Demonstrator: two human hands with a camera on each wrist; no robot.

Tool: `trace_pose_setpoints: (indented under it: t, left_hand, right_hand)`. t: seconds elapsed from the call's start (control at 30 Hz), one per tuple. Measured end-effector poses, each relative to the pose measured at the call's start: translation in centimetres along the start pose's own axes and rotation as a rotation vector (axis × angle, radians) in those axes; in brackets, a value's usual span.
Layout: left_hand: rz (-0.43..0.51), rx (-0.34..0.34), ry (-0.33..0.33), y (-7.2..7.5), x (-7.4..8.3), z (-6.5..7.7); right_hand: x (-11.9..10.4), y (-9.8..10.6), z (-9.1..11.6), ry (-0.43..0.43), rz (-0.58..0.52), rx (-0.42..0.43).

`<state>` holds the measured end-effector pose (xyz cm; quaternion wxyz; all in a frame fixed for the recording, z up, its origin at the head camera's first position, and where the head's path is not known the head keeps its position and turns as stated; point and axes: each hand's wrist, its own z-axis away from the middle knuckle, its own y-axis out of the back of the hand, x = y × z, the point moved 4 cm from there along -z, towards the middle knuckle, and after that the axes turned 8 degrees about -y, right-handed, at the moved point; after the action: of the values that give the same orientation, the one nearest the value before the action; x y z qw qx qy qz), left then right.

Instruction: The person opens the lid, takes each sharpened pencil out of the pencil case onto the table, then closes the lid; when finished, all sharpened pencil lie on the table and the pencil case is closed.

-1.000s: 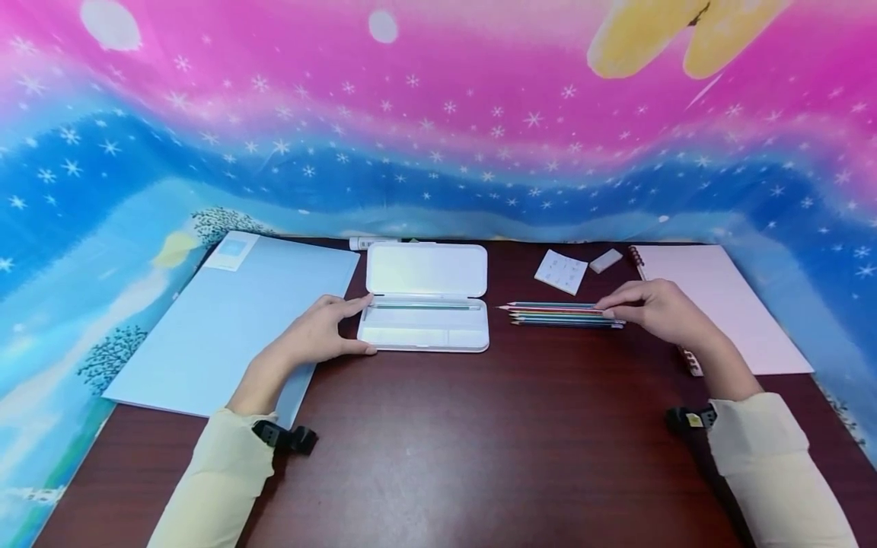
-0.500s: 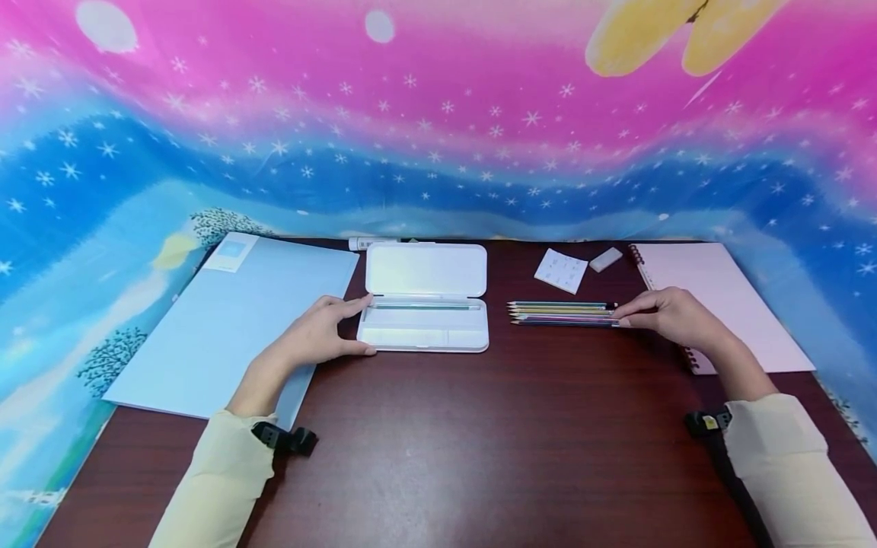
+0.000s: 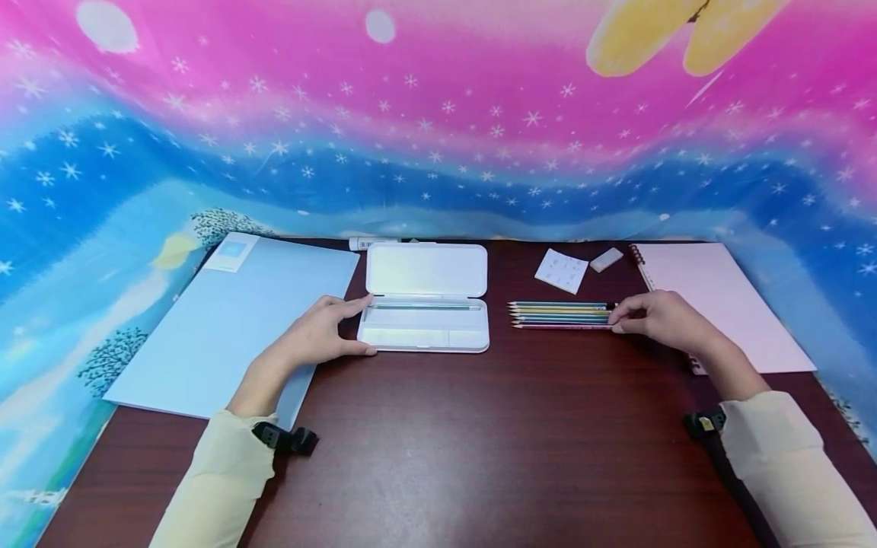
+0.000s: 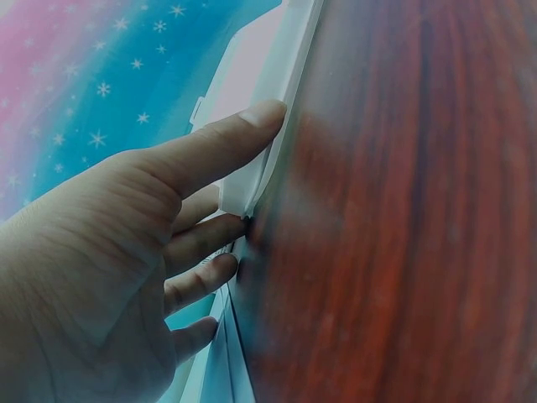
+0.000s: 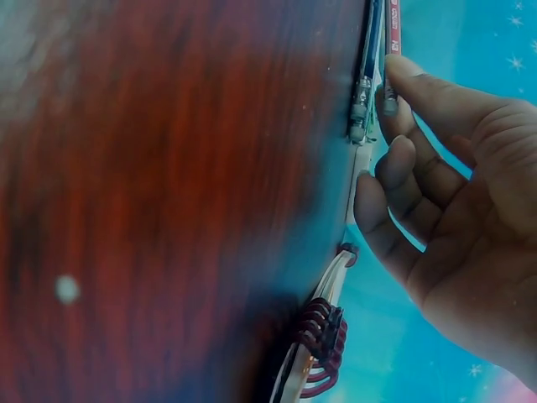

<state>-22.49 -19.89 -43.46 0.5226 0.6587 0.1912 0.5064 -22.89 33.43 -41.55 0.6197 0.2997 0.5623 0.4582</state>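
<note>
My left hand grips the left end of an open white pencil case, thumb at its front edge and fingers behind. In the left wrist view, the thumb lies along the case. One pencil rests in the case's rear compartment. Right of the case, several pencils lie side by side, tips pointing left. At their eraser ends my right hand pinches a red pencil between thumb and index finger. The right wrist view shows this red pencil apart from the others, its other fingers loosely bent.
A light blue folder lies at the left, partly under the left forearm. A pink spiral notebook is at the right. Behind the pencils sit a small printed white paper and an eraser. A white tube stands behind the case.
The right hand has brought the red pencil from over the back of the row to its front side, nearer the person. The left hand and the case have stayed put.
</note>
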Motion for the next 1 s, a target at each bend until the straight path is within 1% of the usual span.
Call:
trace_pose_setpoints:
  t: [0.1,0.33,0.4,0.5,0.6,0.73,0.9,1.0]
  left_hand:
    - [0.001,0.001,0.002,0.0,0.0,0.1]
    - [0.001,-0.004,0.009,-0.1,-0.1,0.1]
    - [0.001,-0.006,0.013,-0.1,-0.1,0.1]
    - [0.002,-0.008,0.016,0.0,-0.1,0.0]
    - [0.003,-0.007,0.019,0.0,-0.1,-0.1]
    - [-0.002,-0.006,0.013,0.1,0.0,-0.1]
    - [-0.004,-0.009,0.011,0.0,0.0,-0.1]
    - [0.0,-0.009,0.013,0.1,0.1,-0.1]
  right_hand:
    - [-0.2,-0.1,-0.1,0.005,0.024,0.0]
    - [-0.5,-0.1,-0.2,-0.002,0.032,-0.018]
    - [-0.7,0.1,-0.2,0.002,0.036,-0.01]
    - [-1.6,0.5,-0.4,0.035,0.036,0.014]
    - [-3.1,0.8,-0.8,0.087,0.011,0.03]
    - [-6.0,0.7,-1.6,0.143,-0.025,0.043]
    - [-10.4,-0.6,-3.0,0.23,-0.034,0.06]
    - [-13.4,-1.7,-3.7,0.298,-0.029,0.025]
